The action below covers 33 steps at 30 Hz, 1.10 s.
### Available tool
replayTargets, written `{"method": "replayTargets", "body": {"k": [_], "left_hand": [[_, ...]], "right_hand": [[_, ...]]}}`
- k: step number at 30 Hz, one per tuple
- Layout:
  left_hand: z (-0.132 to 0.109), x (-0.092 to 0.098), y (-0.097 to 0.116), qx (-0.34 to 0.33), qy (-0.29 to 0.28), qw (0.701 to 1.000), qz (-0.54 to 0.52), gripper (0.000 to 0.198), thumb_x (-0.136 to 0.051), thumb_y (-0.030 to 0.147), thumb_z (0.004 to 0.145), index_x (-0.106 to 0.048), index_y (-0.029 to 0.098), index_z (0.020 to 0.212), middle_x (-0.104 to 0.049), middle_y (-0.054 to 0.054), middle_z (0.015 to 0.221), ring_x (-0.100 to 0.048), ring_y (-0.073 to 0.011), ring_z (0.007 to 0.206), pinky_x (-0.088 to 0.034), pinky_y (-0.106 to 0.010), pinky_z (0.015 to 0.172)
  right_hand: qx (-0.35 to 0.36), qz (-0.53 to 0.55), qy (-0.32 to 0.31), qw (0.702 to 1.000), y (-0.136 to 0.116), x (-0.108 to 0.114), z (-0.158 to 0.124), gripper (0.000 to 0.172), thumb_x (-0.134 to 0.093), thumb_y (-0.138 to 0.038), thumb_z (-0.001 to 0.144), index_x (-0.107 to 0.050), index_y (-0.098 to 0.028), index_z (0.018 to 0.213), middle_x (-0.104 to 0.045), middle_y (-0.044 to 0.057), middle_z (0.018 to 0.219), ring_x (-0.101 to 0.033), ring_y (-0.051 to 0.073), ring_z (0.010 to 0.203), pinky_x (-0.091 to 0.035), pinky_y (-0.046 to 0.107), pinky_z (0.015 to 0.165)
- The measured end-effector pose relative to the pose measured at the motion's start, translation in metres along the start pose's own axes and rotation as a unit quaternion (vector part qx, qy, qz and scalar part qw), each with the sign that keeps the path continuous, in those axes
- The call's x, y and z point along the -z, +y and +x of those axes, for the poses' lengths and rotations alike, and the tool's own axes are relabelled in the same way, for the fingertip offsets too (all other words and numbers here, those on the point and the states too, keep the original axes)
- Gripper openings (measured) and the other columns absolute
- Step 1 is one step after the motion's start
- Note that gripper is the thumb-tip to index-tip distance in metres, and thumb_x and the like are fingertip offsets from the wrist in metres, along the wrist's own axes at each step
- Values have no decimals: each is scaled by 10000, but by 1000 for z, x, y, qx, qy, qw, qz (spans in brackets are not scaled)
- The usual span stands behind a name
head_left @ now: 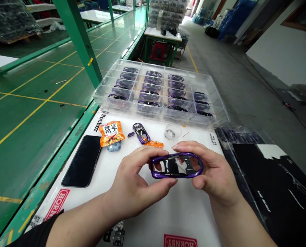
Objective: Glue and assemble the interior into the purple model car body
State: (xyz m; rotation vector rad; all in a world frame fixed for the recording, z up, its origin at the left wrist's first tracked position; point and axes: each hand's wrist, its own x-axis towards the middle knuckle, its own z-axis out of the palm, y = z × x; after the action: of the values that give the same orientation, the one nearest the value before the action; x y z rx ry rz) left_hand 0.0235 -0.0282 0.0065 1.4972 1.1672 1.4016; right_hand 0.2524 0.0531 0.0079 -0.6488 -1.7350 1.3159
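Far out to the left of the hands, a black phone [83, 160] lies face up on the white table [183, 212]. Nearer in, an orange snack packet [111, 133] rests just beyond the left hand's knuckles.

The left hand [134, 181] is closed on the left end of a purple car shell [177, 165], with the thumb below and the fingers curled over the top. The shell is held level between both hands, a little above the table and roughly at its middle.

Just beyond the left hand's fingertips, a second, smaller purple shell [141, 133] lies on the table beside an orange wrapper [154, 144]. A small clear cup [172, 131] stands beyond the gap between the hands. Farther off, a clear compartment tray [98, 92] holds rows of similar purple shells.

The right hand [211, 171] wraps the shell's right end, with the index finger laid along the roof edge and the thumb under the sill. To the right of that hand lies a black printed box [278, 185], partly under clear film.

By my judgement the hold is sound, and it works best if the pressure stays on the sills and end edges. The thin window frames look likely to flex, and the glossy paint likely to take fingerprints. A light, even pinch from both sides should stop the shell twisting.
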Motion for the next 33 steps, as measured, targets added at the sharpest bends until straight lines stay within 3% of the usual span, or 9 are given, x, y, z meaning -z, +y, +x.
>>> {"method": "replayTargets", "body": {"k": [8,13,23,33], "left_hand": [[1,1,4,-107,7,992,71,450,-948,204,865,-737,249,1261,-841,-55,1109,-788,-215,997,-629,-330,896],[0,0,3,-137,5,988,74,491,-947,175,864,-718,247,1293,-849,-57,1170,-804,-214,1070,-624,-320,970],[-1,1,-2,-49,-3,999,-20,497,-985,200,819,-778,272,1265,-826,-53,1146,-764,-226,1017,-606,-347,885],[-8,-1,-8,2,-12,993,-121,486,-973,191,860,-780,266,1299,-802,-83,1223,-774,-258,1126,-620,-380,992]], "right_hand": [[-4,15,-29,999,1,5,0,658,-1060,-555,746,-860,-355,1341,-842,100,1311,-767,333,1312,-639,455,1162],[2,16,-53,998,-1,3,0,627,-1074,-461,768,-851,-359,1345,-844,101,1321,-783,327,1303,-651,463,1155],[-11,72,-29,997,-2,-13,-3,589,-1061,-391,800,-823,-356,1337,-805,100,1329,-756,331,1326,-674,481,1109],[-34,160,16,986,-3,-38,-9,545,-1043,-345,814,-794,-342,1298,-758,81,1391,-705,297,1406,-634,456,1170]]}}
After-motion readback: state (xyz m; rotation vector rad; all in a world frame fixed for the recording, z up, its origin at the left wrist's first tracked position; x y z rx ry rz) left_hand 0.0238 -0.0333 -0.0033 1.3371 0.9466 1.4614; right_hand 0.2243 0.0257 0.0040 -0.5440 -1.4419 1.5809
